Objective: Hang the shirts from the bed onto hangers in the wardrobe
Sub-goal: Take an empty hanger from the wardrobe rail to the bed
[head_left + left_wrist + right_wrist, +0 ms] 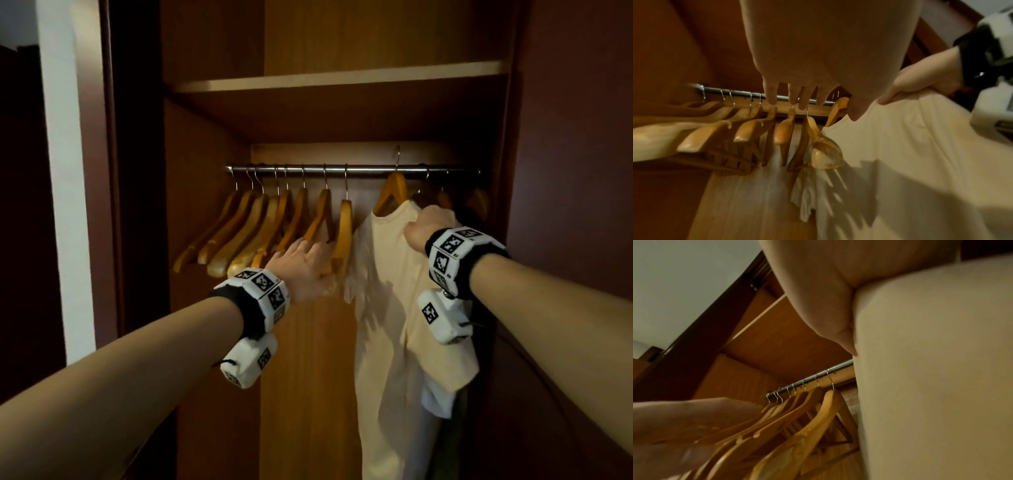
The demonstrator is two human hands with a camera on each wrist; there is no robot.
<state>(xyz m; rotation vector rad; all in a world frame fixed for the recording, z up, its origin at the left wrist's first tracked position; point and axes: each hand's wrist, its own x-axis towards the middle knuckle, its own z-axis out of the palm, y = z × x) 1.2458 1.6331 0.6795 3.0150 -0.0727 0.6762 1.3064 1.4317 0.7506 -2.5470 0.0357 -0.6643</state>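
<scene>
Fingers (888, 99) of right hand (426, 226) pinching cream shirt (394, 308), left hand (301, 267) splayed, plain only from left wrist.

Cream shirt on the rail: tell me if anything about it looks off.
The cream shirt sits crooked on its hanger: the bare wooden arm shows at the neck, and the right hand bunches the shoulder. The hanger's hook pokes above the rail, seemingly not seated.

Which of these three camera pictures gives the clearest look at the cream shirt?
The head view: it shows the cream shirt hanging on a wooden hanger, gripped near the shoulder by the right hand. The left wrist view shows only its upper part from below; the right wrist view shows a blurred, featureless expanse of fabric.
</scene>
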